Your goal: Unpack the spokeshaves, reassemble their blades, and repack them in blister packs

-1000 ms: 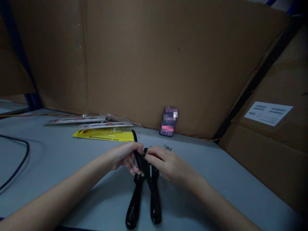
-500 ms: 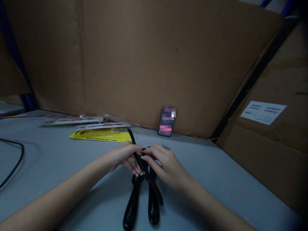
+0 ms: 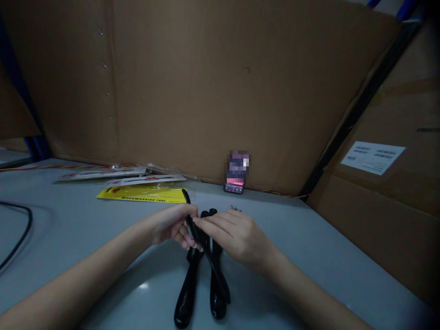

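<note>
My left hand [image 3: 177,224] is closed around the middle of a black spokeshave [image 3: 208,254], a long tool with two slim handles. It slants from upper left to lower right, and a bit of bare metal shows at its middle. My right hand [image 3: 237,233] has its fingers together, with the thumb and fingertips at the spokeshave's middle; part of their contact is hidden. Below lie black tools with thick rounded handles, one handle [image 3: 185,298] at left and another handle [image 3: 217,307] at right. The upper parts of these tools are partly covered by my hands.
Flat packages, one a yellow woodworking-tool card [image 3: 137,195], lie at the back left. A phone [image 3: 235,176] leans on the cardboard wall [image 3: 192,91]. Small metal parts [image 3: 235,208] sit beyond my right hand. A black cable [image 3: 29,224] curves at left; a cardboard box [image 3: 374,201] stands at right.
My right hand has shifted slightly left along the spokeshave, and its fingers have straightened over it. The spokeshave has tilted a little. The tools below stay in place.
</note>
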`<state>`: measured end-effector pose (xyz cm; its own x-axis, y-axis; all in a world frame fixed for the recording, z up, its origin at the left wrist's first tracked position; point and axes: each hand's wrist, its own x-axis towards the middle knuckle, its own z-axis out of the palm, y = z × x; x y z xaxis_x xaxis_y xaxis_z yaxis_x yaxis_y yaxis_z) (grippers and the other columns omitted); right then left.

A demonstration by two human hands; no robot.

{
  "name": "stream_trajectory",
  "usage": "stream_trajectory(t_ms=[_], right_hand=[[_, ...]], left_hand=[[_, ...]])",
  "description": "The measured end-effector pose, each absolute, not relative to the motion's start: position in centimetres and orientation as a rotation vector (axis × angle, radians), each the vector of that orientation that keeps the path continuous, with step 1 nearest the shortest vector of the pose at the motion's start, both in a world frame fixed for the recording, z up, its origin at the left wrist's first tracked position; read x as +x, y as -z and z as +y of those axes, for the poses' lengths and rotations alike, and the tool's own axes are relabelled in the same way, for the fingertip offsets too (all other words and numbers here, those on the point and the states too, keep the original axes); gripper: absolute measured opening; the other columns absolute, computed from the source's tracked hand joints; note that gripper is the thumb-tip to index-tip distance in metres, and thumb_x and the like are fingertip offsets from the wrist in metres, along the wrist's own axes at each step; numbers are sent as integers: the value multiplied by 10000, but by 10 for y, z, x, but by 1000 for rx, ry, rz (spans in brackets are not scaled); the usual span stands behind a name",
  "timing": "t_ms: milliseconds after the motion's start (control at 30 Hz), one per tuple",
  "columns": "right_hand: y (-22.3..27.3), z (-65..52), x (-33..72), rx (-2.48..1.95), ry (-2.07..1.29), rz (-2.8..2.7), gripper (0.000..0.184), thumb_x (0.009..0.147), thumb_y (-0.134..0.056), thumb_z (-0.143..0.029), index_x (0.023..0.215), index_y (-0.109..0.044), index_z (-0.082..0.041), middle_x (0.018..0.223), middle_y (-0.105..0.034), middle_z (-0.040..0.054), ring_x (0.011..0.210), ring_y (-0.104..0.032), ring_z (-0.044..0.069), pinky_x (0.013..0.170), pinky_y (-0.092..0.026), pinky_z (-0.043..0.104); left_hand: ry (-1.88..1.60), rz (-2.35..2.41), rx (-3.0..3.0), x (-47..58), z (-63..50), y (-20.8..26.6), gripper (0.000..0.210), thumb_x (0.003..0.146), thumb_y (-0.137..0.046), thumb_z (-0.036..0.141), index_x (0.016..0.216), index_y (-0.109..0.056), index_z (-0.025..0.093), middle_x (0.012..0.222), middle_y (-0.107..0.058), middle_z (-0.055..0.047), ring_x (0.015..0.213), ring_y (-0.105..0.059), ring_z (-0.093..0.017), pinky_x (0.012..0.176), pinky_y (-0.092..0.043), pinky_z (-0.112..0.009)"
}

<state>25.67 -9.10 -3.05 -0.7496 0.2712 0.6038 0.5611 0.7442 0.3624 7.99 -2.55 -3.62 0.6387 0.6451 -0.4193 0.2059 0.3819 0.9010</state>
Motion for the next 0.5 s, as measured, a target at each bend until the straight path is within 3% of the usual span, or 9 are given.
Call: stream_trajectory(t_ms=[233, 500], right_hand=[[30, -95, 254, -689, 759, -2446, 290, 947, -319, -167, 1067, -582, -143, 967, -687, 72, 746, -631, 149, 610, -488, 276], [32, -101, 246, -542, 724, -2389, 244, 910, -400, -115, 1058, -590, -79, 978, -673, 122, 824, -623, 180, 649, -517, 289]], left_hand=[[-277, 851, 1193, 78, -25, 35, 298, 600, -422, 294, 521, -615, 81, 468, -635, -136, 311, -518, -115, 280, -386, -153], [-262, 834, 1103, 73, -25, 32, 237, 524, -472, 269, 580, -624, 96, 357, -562, -74, 202, -408, -107, 188, -260, -148]])
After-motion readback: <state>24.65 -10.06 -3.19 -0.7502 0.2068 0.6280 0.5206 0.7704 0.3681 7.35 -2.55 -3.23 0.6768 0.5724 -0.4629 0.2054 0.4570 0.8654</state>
